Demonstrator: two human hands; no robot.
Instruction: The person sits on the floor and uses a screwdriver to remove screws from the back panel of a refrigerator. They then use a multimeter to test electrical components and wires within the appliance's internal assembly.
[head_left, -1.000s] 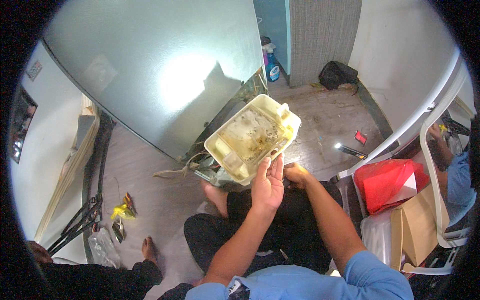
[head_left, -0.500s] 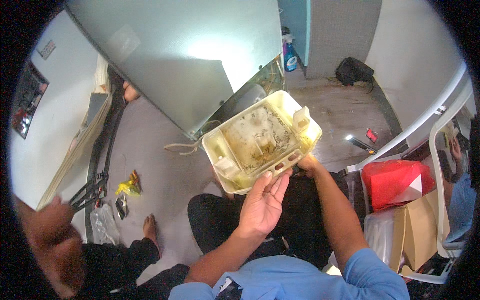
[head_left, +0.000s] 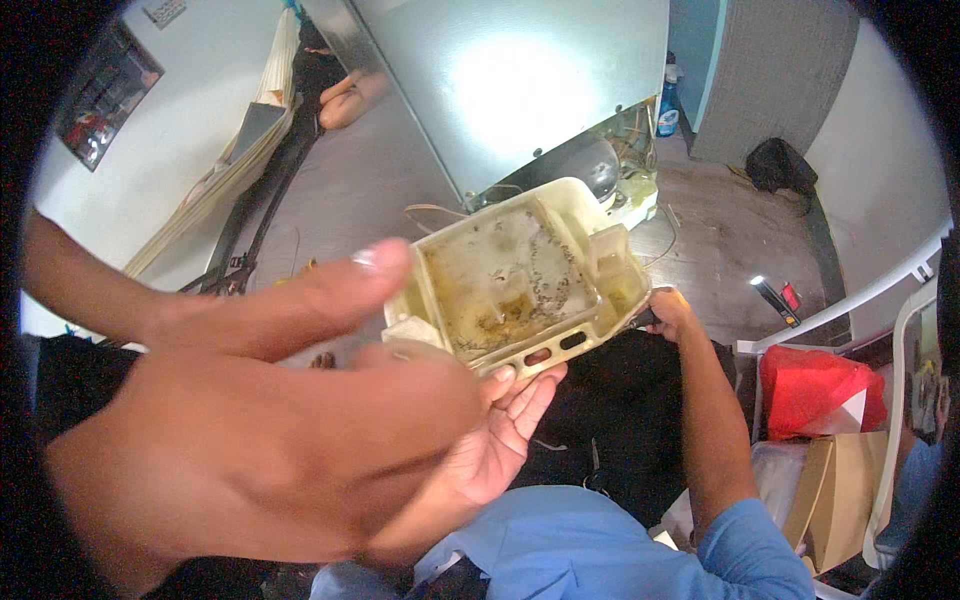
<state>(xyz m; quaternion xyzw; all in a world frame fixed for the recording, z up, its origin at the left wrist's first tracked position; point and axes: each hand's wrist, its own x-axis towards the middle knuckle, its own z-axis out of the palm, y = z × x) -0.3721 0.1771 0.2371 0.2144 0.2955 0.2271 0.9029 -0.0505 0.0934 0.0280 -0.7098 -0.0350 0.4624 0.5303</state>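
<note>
A shallow off-white plastic tray, probably a drip pan, is tilted in front of me, its inside stained brown with dark specks. My left hand grips its near edge, thumb on the rim and fingers below. My right hand is closed beside the tray's right corner, around something dark that I cannot make out. Another person's large, blurred hand reaches in from the left. It covers part of my left forearm and the tray's left end, and its finger points over the tray.
A tall grey appliance stands ahead, a black rounded compressor exposed at its base. Rightward on the floor are a lit flashlight and a black bag. A red bag and cardboard box sit near a white frame.
The other person's hand has come in from the left over the tray. The view has shifted left, and my right hand has moved out from behind the tray to its right side.
</note>
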